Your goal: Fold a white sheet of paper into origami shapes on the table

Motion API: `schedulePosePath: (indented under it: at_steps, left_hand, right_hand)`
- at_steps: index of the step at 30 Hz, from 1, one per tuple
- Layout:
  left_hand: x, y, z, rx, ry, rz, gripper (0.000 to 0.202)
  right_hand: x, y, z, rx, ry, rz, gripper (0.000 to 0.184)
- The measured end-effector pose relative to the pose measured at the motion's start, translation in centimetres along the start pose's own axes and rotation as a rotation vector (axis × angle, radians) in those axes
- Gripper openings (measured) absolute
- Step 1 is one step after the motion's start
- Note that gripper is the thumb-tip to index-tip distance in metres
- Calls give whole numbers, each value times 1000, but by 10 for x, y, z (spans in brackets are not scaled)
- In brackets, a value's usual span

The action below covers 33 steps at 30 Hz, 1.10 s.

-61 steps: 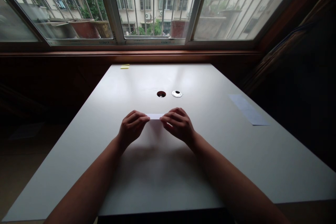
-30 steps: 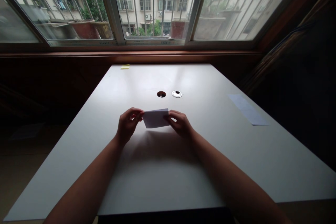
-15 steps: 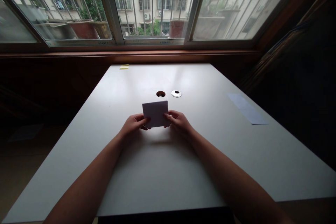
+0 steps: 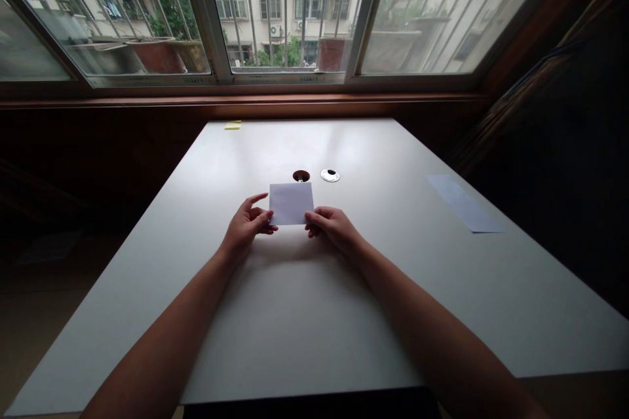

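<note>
A small rectangular piece of white paper [image 4: 291,201], perhaps folded, is held up a little above the white table between both hands. My left hand [image 4: 250,219] pinches its lower left corner between thumb and fingers, with the index finger stretched out beside the paper's left edge. At the lower right corner my right hand [image 4: 330,222] grips it, thumb on the near face and fingers curled behind. The paper's far side is hidden from me.
The white table [image 4: 304,327] reaches toward a barred window. Behind the paper are a round cable hole [image 4: 301,175] and a silver grommet cover [image 4: 330,175]. A white sheet [image 4: 463,203] lies at the right, yellow sticky notes [image 4: 232,125] at the far left edge.
The paper has risen slightly and tilted, so its face looks lighter and its edges more level. My left index finger has lifted away from the paper. My right hand has barely moved.
</note>
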State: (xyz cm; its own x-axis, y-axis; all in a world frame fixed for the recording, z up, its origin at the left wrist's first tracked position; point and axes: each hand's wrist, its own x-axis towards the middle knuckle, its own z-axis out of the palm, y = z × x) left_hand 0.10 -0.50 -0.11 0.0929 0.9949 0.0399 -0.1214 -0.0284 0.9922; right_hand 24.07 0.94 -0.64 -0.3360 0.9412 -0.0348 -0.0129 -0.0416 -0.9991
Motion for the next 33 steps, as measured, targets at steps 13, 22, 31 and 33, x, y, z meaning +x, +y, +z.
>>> schedulePosePath:
  at_steps: [13, 22, 31, 33]
  left_hand:
    - [-3, -2, -1, 51, -95, 47, 27]
    - [-8, 6, 0, 266, -56, 375, 20]
    - [-8, 8, -3, 683, 143, 708, 17]
    - [-8, 8, -3, 763, 139, 774, 19]
  right_hand:
    - [1, 0, -2, 32, 42, -29, 48]
    - [1, 1, -1, -185, 207, -134, 50]
    - [-7, -5, 2, -558, 327, -627, 22]
    - [-9, -7, 5, -627, 242, -700, 25]
